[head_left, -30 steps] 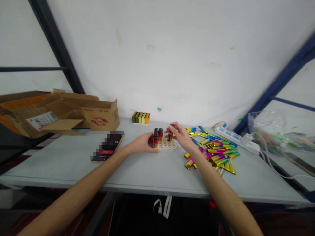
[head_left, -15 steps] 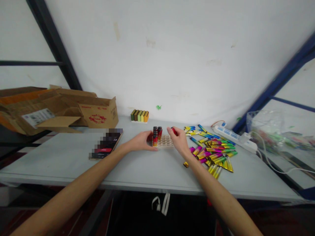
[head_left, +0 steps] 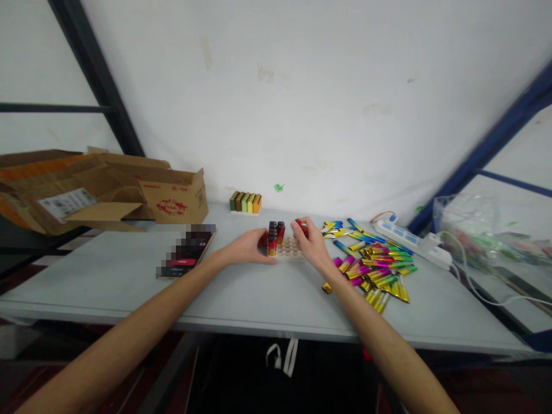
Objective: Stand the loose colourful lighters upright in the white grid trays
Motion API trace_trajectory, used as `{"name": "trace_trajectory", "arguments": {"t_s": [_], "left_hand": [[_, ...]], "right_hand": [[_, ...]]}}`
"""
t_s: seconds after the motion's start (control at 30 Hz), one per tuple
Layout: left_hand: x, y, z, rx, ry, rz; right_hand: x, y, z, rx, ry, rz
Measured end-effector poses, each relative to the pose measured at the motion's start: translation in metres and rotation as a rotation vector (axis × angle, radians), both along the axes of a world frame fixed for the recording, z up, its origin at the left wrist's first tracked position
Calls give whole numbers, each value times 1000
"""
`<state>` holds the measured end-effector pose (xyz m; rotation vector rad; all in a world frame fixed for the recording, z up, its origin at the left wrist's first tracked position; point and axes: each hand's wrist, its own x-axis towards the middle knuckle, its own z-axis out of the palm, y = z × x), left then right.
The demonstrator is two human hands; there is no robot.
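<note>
A pale holed tray (head_left: 290, 247) lies on the table in front of me, with several red and black lighters (head_left: 272, 239) standing upright at its left end. My left hand (head_left: 250, 247) grips that left end, thumb along the near edge; its other fingers are partly hidden behind the lighters. Over the tray's right part, my right hand (head_left: 311, 241) pinches a red lighter (head_left: 301, 226) that is tilted, its lower end hidden by the fingers. Right of this hand lies a loose pile of shiny lighters (head_left: 379, 264) in yellow, pink, green and blue.
A filled tray of green, brown and yellow lighters (head_left: 245, 203) stands by the wall. Open cardboard boxes (head_left: 172, 198) and a partly blurred dark flat box (head_left: 190, 253) are at left. At right are a white power strip (head_left: 411, 244) with a cord and a clear plastic bag (head_left: 461, 224).
My right hand has risen slightly, and the red lighter in it is now more tilted. My left hand and the tray stay in place.
</note>
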<state>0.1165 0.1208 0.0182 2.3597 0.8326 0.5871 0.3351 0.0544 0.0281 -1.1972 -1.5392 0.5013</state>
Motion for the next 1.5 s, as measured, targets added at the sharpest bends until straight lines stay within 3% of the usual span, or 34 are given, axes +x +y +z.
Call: {"name": "trace_trajectory", "arguments": {"t_s": [0.1,0.23,0.53,0.83,1.17,1.33,1.5], "left_hand": [[0,-1,1,-15,-6,-10],[0,-1,1,-18,-21,-11],[0,-1,2,-28,-1,-13],[0,2,-1,14,29,-2],[1,3,0,36,41,49],[1,2,1,41,53,36],[1,0,6,48,67,49]], "right_hand": [[3,3,-2,19,-28,77],[6,3,-1,119,-161,17],[6,1,-2,40,-227,64],[26,11,6,144,-588,217],[2,15,4,136,-901,-24],[5,7,-1,65,-963,-28],[18,1,-4,82,-894,29]]}}
